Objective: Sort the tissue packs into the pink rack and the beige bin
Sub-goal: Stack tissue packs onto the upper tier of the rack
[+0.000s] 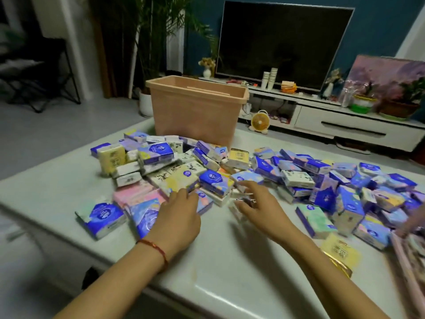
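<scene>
Tissue packs [216, 180] lie heaped across the table [218, 261] from nine to three o'clock. The beige bin [195, 116] stands behind them at twelve, and the pink rack [407, 261] shows at four, cut by the frame's edge. Both hands are at the heap's near side. The left hand [179, 217] touches a pack with straight fingers. The right hand [259, 208] is blurred, its fingers loosely spread.

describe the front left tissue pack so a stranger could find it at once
From the beige bin on the pale table, come forward down the pile's left side. Left of the left hand lies the tissue pack: mint-green with a blue badge, outermost of all.
</scene>
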Demonstrator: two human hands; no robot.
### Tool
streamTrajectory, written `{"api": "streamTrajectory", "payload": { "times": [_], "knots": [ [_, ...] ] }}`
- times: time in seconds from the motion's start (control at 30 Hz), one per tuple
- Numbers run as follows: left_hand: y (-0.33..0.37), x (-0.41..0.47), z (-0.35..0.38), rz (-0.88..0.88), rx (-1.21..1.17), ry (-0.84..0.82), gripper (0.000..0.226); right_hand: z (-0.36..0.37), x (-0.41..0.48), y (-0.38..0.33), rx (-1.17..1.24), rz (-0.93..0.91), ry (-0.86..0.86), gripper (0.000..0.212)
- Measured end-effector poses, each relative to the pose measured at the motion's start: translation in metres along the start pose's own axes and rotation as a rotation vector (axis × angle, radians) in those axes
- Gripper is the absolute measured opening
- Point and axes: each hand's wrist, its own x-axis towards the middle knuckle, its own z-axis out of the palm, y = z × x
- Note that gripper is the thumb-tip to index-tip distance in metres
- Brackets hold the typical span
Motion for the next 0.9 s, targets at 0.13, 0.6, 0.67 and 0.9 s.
{"api": "streamTrajectory", "payload": {
  "times": [0.13,0.6,0.67,0.9],
  "knots": [
    [0.005,0.002,0.003,-0.025,0.123,0.013,0.036,0.026,0.041,-0.015,-0.227,-0.064,0.001,0.062],
    [0.044,-0.003,-0.012,-0.088,-0.342,-0.041,0.046,-0.028,-0.027,-0.01,-0.12,-0.136,0.199,0.049],
    [0.059,-0.014,-0.021,-0.084,-0.494,0.117,0.042,-0.053,-0.054,-0.008,-0.138,-0.155,0.256,0.044],
    [0.139,-0.064,-0.031,0.07,-1.028,0.348,0.028,-0.155,-0.126,-0.021,-0.193,-0.138,0.568,0.037]
  ]
}}
